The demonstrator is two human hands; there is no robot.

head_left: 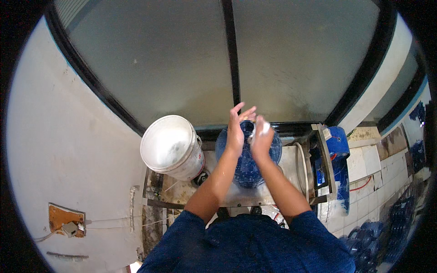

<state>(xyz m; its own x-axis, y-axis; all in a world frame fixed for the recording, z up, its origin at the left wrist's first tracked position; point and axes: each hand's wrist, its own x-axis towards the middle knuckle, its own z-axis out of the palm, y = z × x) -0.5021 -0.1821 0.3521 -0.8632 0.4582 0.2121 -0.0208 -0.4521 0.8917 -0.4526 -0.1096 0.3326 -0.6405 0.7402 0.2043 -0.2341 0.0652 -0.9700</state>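
Note:
Both my hands are raised together above a large blue water jug that stands on a wet metal counter. My left hand has its fingers spread and upright. My right hand is pressed against it, covered in white foam, fingers loosely curled. Neither hand holds an object that I can make out. The jug's mouth is hidden behind my hands.
A white plastic bucket stands on the counter left of the jug. A blue machine part with a hose sits to the right. Frosted window panes fill the wall ahead. More blue jugs lie on the tiled floor at the lower right.

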